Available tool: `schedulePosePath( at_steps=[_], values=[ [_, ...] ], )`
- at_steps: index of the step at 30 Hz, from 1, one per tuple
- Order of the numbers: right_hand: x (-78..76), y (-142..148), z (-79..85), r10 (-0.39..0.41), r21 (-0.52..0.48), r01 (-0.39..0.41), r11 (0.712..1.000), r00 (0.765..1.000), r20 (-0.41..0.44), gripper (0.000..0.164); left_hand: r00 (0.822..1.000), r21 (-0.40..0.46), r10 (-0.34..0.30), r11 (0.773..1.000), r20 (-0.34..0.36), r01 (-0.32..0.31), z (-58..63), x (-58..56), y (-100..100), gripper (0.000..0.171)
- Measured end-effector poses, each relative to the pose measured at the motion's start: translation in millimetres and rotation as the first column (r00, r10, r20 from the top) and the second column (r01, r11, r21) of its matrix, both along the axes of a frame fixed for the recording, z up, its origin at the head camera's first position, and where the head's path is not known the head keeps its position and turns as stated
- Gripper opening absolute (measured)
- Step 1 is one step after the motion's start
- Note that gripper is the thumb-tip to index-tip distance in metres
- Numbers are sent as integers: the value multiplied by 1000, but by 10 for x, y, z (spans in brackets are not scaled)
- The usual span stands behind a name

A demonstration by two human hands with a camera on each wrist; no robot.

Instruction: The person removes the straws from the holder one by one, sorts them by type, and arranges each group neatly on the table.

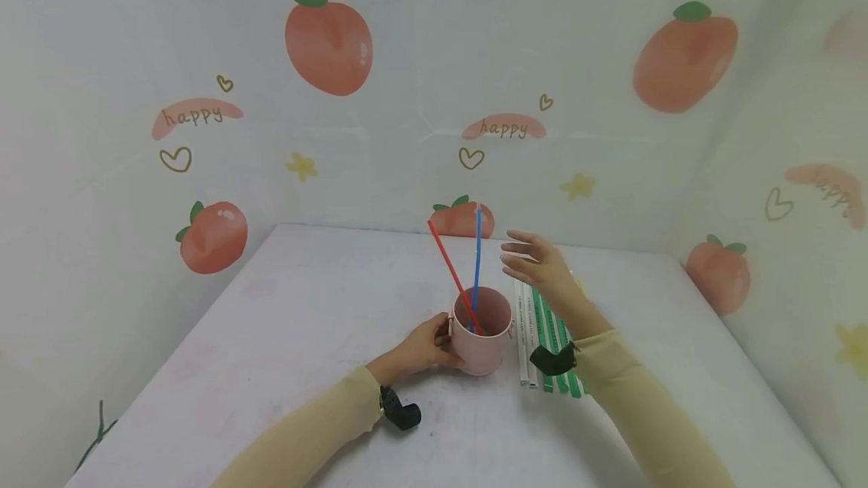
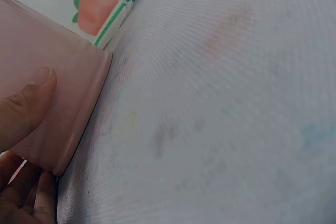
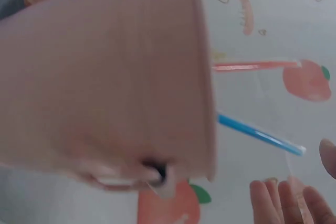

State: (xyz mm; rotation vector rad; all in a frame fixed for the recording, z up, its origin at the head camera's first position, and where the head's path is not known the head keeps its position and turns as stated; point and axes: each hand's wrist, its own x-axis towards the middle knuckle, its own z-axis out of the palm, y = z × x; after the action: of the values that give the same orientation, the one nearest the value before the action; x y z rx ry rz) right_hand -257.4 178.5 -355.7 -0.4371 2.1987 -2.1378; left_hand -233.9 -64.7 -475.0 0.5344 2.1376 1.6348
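My left hand (image 1: 423,349) grips a small pink bucket (image 1: 478,356) low on its left side. In the left wrist view the thumb (image 2: 31,108) presses flat on the wall of the bucket while other fingers curl near its base. The bucket stands upright on the table. A thin red stick (image 1: 444,256) and a thin blue stick (image 1: 478,247) lean inside it, with their upper ends well above the rim. My right hand (image 1: 542,266) is raised to the right of the sticks, fingers extended and holding nothing. Its fingertips (image 3: 286,198) show near the blue stick's tip in the right wrist view.
Several long, thin white and green strips (image 1: 548,337) lie side by side on the white table (image 1: 325,307), right of the bucket and partly under the right forearm. A pale curtain (image 1: 407,81) printed with peaches hangs behind and along the sides.
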Motion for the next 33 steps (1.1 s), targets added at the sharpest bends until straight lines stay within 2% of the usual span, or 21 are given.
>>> schedulePosePath(
  at_steps=[5, 10, 15, 26, 33],
  values=[
    [23, -162, -59, -7, -35, 7, 999, 1000, 14, 64, 1000, -8, 5, 1000, -8, -5, 4, -1, 2, 83],
    [39, -275, -142, -21, 34, 21, 999, 1000, 2, 66, 1000, -4, 4, 1000, -13, -4, -3, -4, 1, 83],
    [53, -357, -182, -54, 82, 55, 995, 998, -16, 63, 1000, -12, 2, 1000, -20, -2, 0, -3, 1, 82],
    [30, -437, -256, -78, 89, 78, 993, 997, -13, 58, 999, -24, -11, 1000, -44, 10, -6, -12, 2, 81],
    [15, -483, -280, -108, 73, 109, 991, 994, -16, 53, 1000, -21, -3, 1000, -28, 2, 3, -10, 0, 81]
  ],
)
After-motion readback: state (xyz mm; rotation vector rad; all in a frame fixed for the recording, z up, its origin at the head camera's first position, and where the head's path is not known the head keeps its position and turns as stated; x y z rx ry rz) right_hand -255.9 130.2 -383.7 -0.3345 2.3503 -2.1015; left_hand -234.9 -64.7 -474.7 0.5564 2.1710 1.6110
